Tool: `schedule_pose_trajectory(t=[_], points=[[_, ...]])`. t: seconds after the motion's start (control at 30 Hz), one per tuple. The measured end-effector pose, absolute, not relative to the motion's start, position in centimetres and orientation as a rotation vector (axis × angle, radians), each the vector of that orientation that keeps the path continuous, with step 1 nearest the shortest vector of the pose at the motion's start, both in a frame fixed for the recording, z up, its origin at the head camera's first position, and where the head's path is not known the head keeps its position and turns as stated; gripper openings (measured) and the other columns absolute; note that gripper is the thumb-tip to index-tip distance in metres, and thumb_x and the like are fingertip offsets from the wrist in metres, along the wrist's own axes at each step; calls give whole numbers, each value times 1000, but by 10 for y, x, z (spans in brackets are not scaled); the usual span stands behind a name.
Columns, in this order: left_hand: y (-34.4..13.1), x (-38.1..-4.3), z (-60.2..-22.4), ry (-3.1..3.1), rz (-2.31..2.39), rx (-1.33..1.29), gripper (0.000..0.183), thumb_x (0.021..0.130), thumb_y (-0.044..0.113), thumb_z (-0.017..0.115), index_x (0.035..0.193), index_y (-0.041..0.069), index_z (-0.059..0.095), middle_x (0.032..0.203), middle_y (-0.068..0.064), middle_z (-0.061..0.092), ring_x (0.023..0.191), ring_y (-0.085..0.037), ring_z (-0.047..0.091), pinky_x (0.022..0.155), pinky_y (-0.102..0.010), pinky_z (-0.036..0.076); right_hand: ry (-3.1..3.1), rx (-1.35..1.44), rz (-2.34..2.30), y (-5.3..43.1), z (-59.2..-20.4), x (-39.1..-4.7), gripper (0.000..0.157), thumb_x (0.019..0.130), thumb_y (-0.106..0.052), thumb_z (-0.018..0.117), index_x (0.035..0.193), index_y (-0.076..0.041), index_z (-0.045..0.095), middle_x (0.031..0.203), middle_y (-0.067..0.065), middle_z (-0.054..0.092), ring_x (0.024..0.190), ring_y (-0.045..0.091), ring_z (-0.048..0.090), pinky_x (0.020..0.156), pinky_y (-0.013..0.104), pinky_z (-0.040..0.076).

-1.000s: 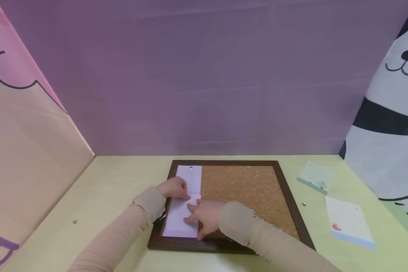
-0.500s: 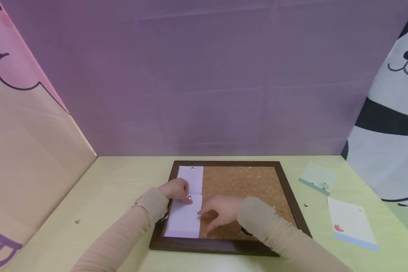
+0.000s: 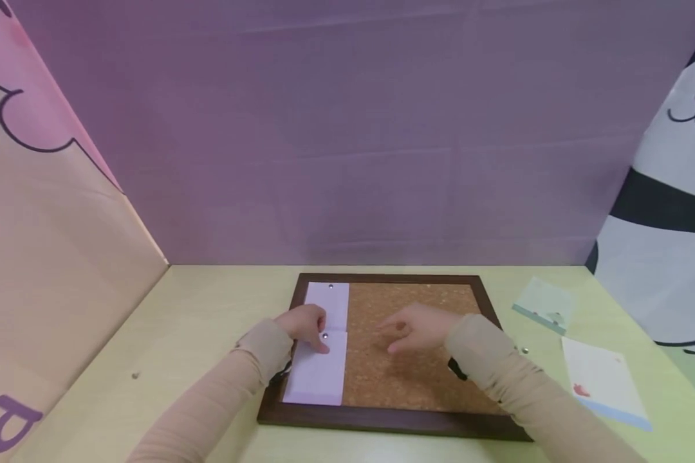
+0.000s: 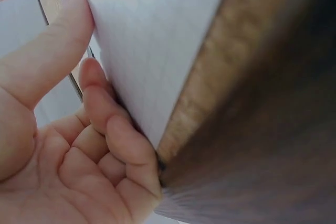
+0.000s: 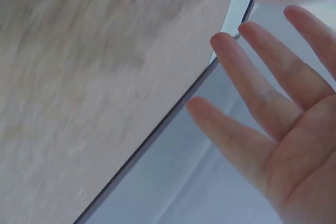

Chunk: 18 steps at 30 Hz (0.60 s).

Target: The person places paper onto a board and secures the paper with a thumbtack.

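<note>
Lower pale sheet (image 3: 315,378) lies along left side of corkboard (image 3: 376,389), pin (image 3: 325,335) near its top edge. I see left hand (image 3: 305,323) resting at that top edge, thumb extended, other fingers loosely curled. Pin depth can't be told; if shallow, sheet could swing or lift when left hand drags off. Sideways nudge could also rumple upper sheet (image 3: 331,301), which it meets. My right hand (image 3: 421,328) hovers over bare cork, fingers spread, nothing visible in them. Loose pin (image 3: 524,350) beside board could roll if right sleeve (image 3: 541,392) brushes it.
</note>
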<state>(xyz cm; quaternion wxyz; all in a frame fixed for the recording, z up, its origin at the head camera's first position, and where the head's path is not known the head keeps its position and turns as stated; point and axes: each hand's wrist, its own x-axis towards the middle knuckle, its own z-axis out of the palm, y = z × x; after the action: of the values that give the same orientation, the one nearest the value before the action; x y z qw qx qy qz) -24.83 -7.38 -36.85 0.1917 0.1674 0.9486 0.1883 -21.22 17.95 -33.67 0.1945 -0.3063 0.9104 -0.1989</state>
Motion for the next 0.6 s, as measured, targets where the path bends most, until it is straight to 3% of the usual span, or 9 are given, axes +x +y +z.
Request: schedule_pose_trajectory(t=[0.13, 0.33, 0.6], points=[[-72, -247, -368, 2680, 506, 470, 43, 67, 17, 85, 65, 11, 43, 66, 1, 42, 64, -14, 42, 54, -22, 33, 2614, -687, -557, 198, -324, -218, 50, 88, -30, 67, 131, -9, 55, 132, 10, 57, 115, 32, 57, 92, 46, 49], [-69, -244, -366, 2711, 463, 465, 43, 68, 17, 85, 66, 10, 43, 67, 1, 43, 64, -15, 42, 55, -23, 33, 2631, -642, -568, 232, -312, -227, 56, 89, -34, 64, 135, -5, 51, 134, 16, 54, 115, 36, 56, 90, 45, 50], [-69, -240, -366, 2794, 417, 469, 39, 65, 20, 87, 73, 9, 50, 71, -1, 52, 68, -17, 48, 64, -30, 42, 2703, -545, -539, 274, -311, -236, 61, 87, -41, 65, 130, 1, 54, 126, 26, 57, 107, 39, 59, 85, 46, 52]])
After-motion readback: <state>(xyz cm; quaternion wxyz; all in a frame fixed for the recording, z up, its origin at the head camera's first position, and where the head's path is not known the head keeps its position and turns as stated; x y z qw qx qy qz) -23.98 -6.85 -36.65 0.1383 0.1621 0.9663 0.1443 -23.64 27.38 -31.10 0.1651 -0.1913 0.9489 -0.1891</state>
